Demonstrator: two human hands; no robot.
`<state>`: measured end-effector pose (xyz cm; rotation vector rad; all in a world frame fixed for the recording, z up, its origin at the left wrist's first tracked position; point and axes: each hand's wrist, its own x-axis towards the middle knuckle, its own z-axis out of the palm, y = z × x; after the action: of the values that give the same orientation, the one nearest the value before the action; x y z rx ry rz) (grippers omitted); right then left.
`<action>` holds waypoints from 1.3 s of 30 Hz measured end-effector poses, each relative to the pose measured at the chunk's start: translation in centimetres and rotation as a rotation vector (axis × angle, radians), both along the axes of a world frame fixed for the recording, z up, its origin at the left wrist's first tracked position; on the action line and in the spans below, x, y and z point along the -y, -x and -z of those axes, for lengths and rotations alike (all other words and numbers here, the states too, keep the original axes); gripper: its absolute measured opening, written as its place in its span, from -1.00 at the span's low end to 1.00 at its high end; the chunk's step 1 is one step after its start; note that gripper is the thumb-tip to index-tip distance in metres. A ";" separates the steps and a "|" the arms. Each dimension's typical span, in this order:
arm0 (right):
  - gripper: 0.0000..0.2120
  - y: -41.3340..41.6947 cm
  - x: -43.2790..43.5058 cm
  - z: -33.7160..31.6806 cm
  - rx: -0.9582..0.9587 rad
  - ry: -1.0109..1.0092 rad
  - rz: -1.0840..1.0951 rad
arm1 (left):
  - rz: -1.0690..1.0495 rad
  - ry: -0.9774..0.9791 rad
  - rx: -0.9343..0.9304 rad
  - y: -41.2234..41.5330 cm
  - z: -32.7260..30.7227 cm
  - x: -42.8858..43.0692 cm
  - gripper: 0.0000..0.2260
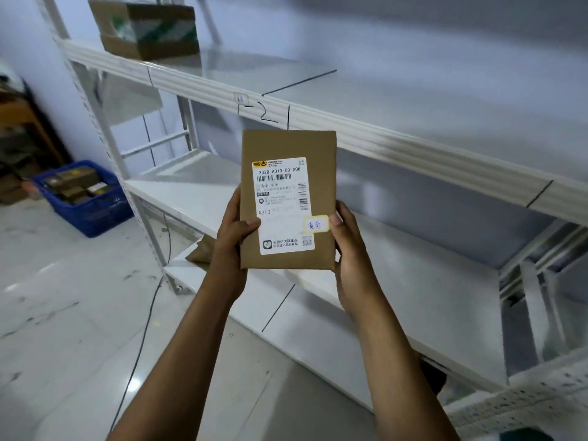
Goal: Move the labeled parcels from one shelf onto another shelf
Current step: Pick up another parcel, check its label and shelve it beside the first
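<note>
While your left hand and right hand clamp its lower edges, the brown parcel stands upright, label facing you, near the white shelf front.

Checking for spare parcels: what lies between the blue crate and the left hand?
In the head view, only floor, the shelf's white upright and a brown parcel on the low shelf.

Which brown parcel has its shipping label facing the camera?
The flat brown parcel held upright in both hands. The cardboard box on the top shelf shows only green-striped tape, and the crate's parcels are too blurred to read.
</note>
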<state>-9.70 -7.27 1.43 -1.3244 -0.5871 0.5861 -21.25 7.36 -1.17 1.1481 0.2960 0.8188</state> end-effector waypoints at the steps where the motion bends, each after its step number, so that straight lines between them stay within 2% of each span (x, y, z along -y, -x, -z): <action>1: -0.60 0.5 -0.8 -0.4 0.003 -0.008 -0.006 | 0.014 -0.005 0.007 0.4 -0.2 -0.7 -0.36; 5: -0.62 2.3 -4.0 -1.5 0.067 0.000 -0.019 | 0.042 0.009 0.047 2.6 -1.6 -3.9 -0.38; 10: -0.64 3.6 -9.1 -3.4 0.163 0.008 -0.011 | 0.025 -0.069 0.039 4.1 -4.2 -8.9 -0.51; 15: -0.67 3.5 -14.1 -6.4 0.299 0.001 0.085 | 0.048 -0.028 0.055 3.3 -7.9 -13.3 -0.36; 19: -0.67 1.6 -18.2 -11.3 0.390 -0.042 0.142 | 0.098 0.019 0.055 0.7 -11.8 -17.3 -0.35; 26: -0.44 -4.6 -25.5 -16.4 0.406 -0.079 0.167 | 0.085 -0.018 0.067 -6.2 -18.2 -25.0 -0.45; 30: -0.41 -7.8 -28.8 -17.3 0.445 -0.119 0.165 | 0.095 0.026 0.086 -10.3 -19.3 -29.7 -0.76; 33: -0.26 -9.7 -31.0 -17.0 0.416 -0.135 0.188 | 0.147 0.009 0.065 -12.3 -19.9 -32.0 -0.67; 36: -0.16 -10.9 -32.1 -16.2 0.338 -0.214 0.246 | 0.229 -0.033 0.044 -14.1 -20.0 -33.2 -0.68; 39: -0.32 -11.0 -32.3 -16.2 0.365 -0.299 0.315 | 0.302 -0.066 -0.003 -15.6 -20.1 -33.7 -0.65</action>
<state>1.31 25.00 17.62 -1.2116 -0.7131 -0.0072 -5.67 41.11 18.89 1.2205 0.0945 0.5633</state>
